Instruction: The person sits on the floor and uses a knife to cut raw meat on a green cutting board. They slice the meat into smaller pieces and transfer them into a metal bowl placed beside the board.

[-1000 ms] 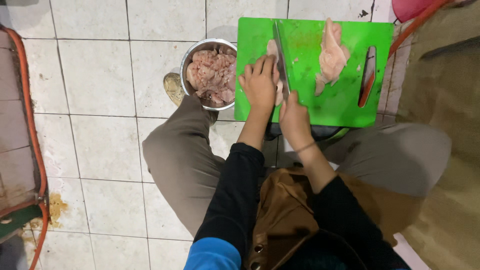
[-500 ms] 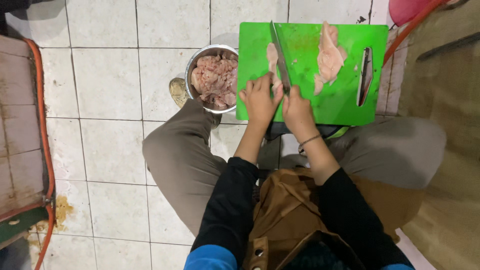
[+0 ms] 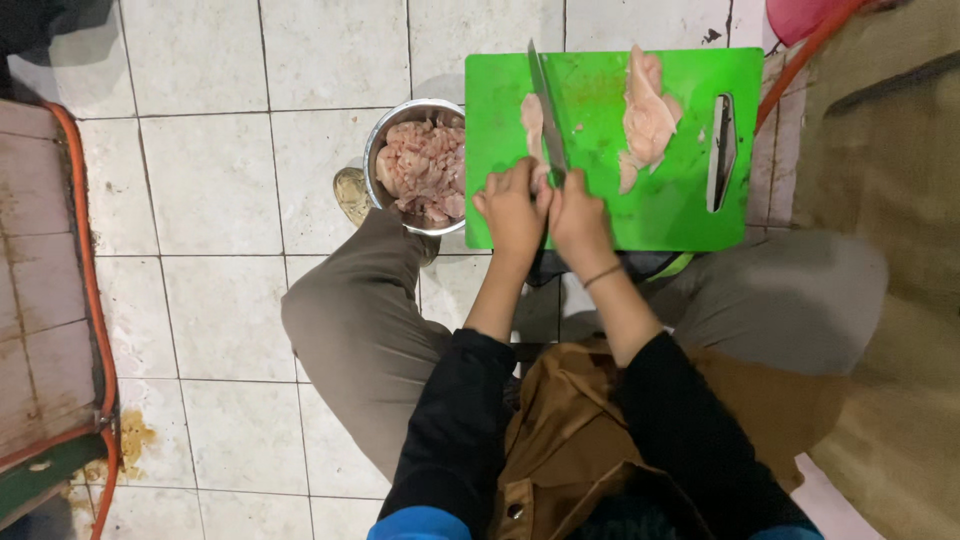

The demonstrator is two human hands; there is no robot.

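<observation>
Right hand (image 3: 578, 212) gripping knife (image 3: 547, 115), left hand (image 3: 512, 208) pressing raw chicken strip (image 3: 532, 122) on green cutting board (image 3: 600, 215), steel bowl (image 3: 385, 145) of cut meat at left

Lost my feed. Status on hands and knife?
Left hand on meat strip. Right hand grips knife, blade on green board. Nothing blocking.

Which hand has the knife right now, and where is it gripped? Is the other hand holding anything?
The right hand grips the knife by its handle. The left hand holds down the near end of a raw chicken strip.
</observation>
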